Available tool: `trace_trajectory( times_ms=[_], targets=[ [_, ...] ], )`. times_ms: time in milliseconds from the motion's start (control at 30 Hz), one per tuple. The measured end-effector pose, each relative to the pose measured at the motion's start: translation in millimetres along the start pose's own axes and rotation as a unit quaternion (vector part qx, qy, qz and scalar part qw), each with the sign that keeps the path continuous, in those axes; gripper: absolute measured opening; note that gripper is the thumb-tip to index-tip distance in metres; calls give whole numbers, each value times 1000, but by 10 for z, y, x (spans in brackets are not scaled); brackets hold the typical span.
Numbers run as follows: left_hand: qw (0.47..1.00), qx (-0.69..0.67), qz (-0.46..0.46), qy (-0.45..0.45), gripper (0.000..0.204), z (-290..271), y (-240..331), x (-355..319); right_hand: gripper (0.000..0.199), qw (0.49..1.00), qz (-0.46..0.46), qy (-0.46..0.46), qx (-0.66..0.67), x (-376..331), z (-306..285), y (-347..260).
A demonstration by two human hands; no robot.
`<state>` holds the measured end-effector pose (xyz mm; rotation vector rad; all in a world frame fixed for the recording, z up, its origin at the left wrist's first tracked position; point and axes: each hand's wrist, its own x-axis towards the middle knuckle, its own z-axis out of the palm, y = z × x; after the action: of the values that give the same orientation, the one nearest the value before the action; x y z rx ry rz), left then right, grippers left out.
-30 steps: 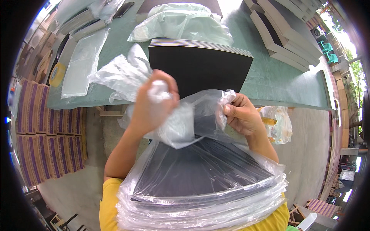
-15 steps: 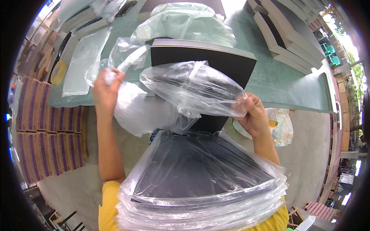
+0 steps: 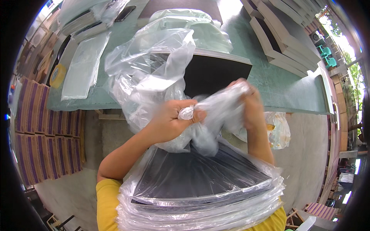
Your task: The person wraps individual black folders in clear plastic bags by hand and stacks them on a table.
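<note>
Both my hands are closed on a clear plastic bag (image 3: 148,88), bunched and crumpled in front of me. My left hand (image 3: 175,119) is near the middle, its fingers wrapped round a gathered knob of the film. To its right, my right hand (image 3: 249,102) grips another twisted length of the plastic and is partly blurred. Behind the bag a stack of black boards (image 3: 219,73) with pale edges lies at the table's front edge, partly hidden. Close to my chest sits a pile of black boards in clear plastic (image 3: 200,173).
A green table (image 3: 285,86) spans the view. It bears white-edged board stacks (image 3: 285,42) at right, flat clear bags (image 3: 83,67), a tape roll (image 3: 58,76) and a phone (image 3: 125,13) at left. Striped brown cartons (image 3: 48,154) stand on the floor at left.
My left hand has moved right and inward, bringing the plastic together near my right hand. The stretched bag is now bunched up, billowing over the left part of the black boards.
</note>
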<state>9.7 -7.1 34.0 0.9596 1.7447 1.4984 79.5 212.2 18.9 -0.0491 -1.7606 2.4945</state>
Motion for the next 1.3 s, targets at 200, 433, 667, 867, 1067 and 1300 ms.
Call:
trace_trajectory(
  times_ms=[200, 433, 667, 867, 1067, 1300],
  targets=[
    [973, -229, -2, -11, 22, -208, 188, 74, 30, 881, 109, -413, -205, -116, 287, -31],
    [926, -232, 92, -283, 28, -474, -120, -73, 22, 914, 11, -405, 21, -197, 190, -269],
    [875, 314, 81, -359, 25, -222, 409, -267, 18, 686, 39, -218, -693, -181, 196, -262],
    [766, 571, 294, -37, 18, 39, 381, -222, 25, 487, -222, -175, -827, -311, 26, -219],
    [905, 322, 274, 35, 37, 85, 671, -178, 29, 663, 169, -321, -655, -145, 559, -758],
    [929, 331, 160, -38, 12, -56, 356, -40, 23, 585, 219, -335, -705, -132, 637, -786]
  ],
)
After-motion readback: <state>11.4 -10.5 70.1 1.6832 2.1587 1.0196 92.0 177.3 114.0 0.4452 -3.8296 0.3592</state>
